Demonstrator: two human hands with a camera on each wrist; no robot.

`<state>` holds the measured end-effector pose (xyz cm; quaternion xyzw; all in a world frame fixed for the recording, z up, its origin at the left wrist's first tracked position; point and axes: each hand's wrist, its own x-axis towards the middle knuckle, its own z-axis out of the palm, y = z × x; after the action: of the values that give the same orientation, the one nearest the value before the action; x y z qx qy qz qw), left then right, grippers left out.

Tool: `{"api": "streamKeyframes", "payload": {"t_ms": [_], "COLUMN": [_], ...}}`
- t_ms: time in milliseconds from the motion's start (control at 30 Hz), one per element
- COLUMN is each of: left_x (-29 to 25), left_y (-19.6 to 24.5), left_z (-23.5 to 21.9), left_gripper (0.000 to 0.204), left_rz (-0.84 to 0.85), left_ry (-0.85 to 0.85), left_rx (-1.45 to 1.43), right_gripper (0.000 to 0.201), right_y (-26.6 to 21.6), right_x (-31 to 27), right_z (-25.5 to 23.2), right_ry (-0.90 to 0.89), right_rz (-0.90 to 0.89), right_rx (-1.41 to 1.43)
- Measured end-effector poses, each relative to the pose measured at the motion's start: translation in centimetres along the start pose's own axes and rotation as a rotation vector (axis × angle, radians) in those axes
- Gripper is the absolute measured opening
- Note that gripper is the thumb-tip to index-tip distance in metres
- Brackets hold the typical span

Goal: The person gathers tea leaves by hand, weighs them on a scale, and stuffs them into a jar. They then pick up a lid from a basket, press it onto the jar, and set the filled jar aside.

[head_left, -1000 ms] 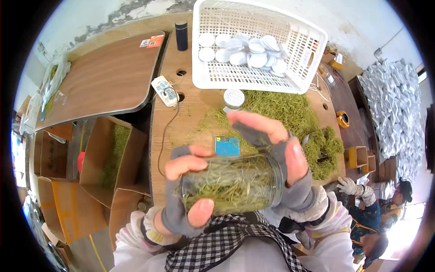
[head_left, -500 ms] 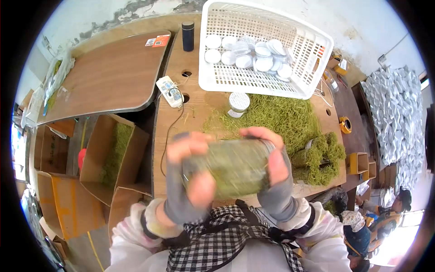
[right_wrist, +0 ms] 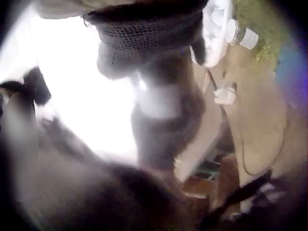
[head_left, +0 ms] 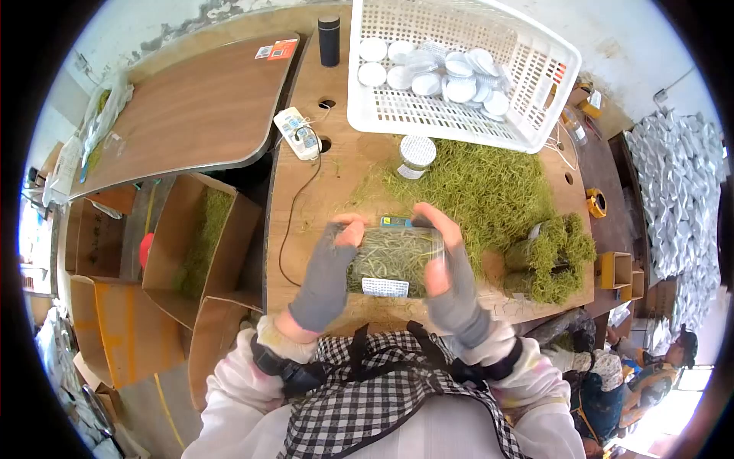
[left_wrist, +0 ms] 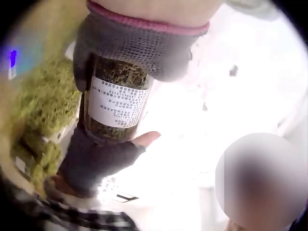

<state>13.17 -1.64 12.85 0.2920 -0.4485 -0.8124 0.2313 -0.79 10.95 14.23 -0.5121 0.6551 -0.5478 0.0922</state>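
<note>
A clear jar [head_left: 394, 256] packed with green dried leaves lies sideways between my hands, above the front of the table. My left hand [head_left: 325, 268], in a grey fingerless glove, holds its left end. Around the right end curls my right hand [head_left: 453, 287], gloved alike. A white printed label [head_left: 384, 287] on the jar's side faces me, and shows up close in the left wrist view [left_wrist: 118, 103]. Just beyond the jar, a small blue device [head_left: 395, 222] is mostly hidden. The right wrist view is dim and blurred around the jar.
Loose green leaves [head_left: 482, 191] spread over the wooden table [head_left: 313, 206]. A jar with a white top [head_left: 417, 153] stands near the white basket [head_left: 459, 130] of round lids. More leaf-filled jars [head_left: 524, 256] lie at right. A power strip [head_left: 298, 134] with its cable is at left.
Both hands have brought the jar away from me, lower over the table, and turned it so the label faces me. The head view has shifted slightly.
</note>
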Motion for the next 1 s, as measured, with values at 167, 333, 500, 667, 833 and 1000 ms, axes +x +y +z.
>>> {"api": "streamKeyframes", "payload": {"t_ms": [167,333,500,667,833,1000], "left_x": [-1.8,-2.6,-3.1,-8.4,-13.9,-15.8], "left_y": [-2.3,-4.3,-7.9,-5.2,-12.8,-11.2], "left_z": [0.9,-0.5,-4.7,-4.7,-13.8,-11.6], "left_gripper": [0.037,0.035,0.036,0.060,0.094,0.093], "left_rz": [0.464,0.483,-0.187,-0.038,0.432,0.335], "left_ry": [0.073,0.094,0.230,0.344,0.738,0.855], "left_rx": [0.491,0.738,-0.404,-0.482,1.088,1.054], "right_gripper": [0.053,0.064,0.075,0.063,0.034,0.022], "right_y": [3.6,5.2,4.1,5.0,6.5,2.9], "right_x": [-1.2,-2.7,-4.1,-3.6,-3.7,-3.1], "right_z": [0.1,-0.8,-0.6,2.3,3.5,8.8], "right_ry": [-0.026,-0.262,-0.608,-0.718,-0.733,-0.908], "right_rz": [0.538,1.091,0.865,0.788,0.620,0.466], "right_rx": [0.444,0.977,0.467,0.489,0.261,0.069]}}
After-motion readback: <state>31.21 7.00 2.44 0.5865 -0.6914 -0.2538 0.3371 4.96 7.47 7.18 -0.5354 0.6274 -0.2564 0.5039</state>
